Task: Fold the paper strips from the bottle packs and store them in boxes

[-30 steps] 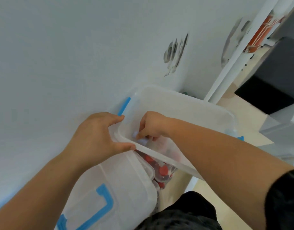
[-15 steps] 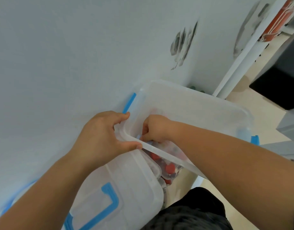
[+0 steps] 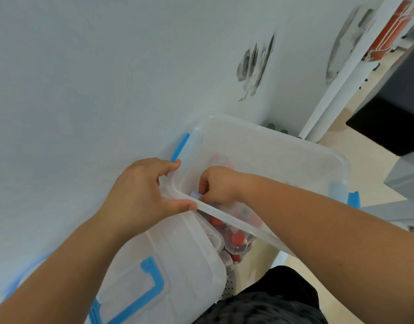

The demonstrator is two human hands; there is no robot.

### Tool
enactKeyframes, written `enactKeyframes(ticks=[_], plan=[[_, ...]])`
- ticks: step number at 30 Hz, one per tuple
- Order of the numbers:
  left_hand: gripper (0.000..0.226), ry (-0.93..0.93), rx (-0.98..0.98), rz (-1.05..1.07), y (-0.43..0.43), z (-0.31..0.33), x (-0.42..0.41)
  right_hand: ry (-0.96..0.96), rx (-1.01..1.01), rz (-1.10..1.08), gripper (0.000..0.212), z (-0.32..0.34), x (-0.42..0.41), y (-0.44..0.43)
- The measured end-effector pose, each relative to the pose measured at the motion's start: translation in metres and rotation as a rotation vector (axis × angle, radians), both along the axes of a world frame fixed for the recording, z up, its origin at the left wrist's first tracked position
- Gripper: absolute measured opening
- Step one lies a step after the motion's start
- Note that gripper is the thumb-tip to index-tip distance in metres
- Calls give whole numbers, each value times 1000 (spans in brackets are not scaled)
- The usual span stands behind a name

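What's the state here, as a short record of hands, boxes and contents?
left hand: grips the near corner rim of the open box
right hand: inside the open box, pinches a small pale strip; detail blurred
open box: clear, no lid, blue latch on its side
lidded box: under the left hand, blue handle on the lid
bottles: red caps, showing below the open box's near rim
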State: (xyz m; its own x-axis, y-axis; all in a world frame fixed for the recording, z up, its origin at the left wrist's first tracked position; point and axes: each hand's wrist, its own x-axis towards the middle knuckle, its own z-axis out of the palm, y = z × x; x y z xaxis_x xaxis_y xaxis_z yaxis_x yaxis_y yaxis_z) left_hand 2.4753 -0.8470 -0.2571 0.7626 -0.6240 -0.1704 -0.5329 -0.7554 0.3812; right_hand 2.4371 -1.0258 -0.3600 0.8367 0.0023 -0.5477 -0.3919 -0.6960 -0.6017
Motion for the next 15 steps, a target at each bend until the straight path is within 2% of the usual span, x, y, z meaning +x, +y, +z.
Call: enactKeyframes(ticks=[6,9,12,15], plan=[[94,11,14,7,1,0,1,-14,6,-60,28,1,1,2],[94,13,12,6,1,0,0,-104,-31,-97,25,2,1,-1],[94,18,13,13,1,0,-1,-174,-100,-70,21,-1,-1,0],[93,16,10,6,2,0,-1,-157,-133,-22,20,-7,-3,3]])
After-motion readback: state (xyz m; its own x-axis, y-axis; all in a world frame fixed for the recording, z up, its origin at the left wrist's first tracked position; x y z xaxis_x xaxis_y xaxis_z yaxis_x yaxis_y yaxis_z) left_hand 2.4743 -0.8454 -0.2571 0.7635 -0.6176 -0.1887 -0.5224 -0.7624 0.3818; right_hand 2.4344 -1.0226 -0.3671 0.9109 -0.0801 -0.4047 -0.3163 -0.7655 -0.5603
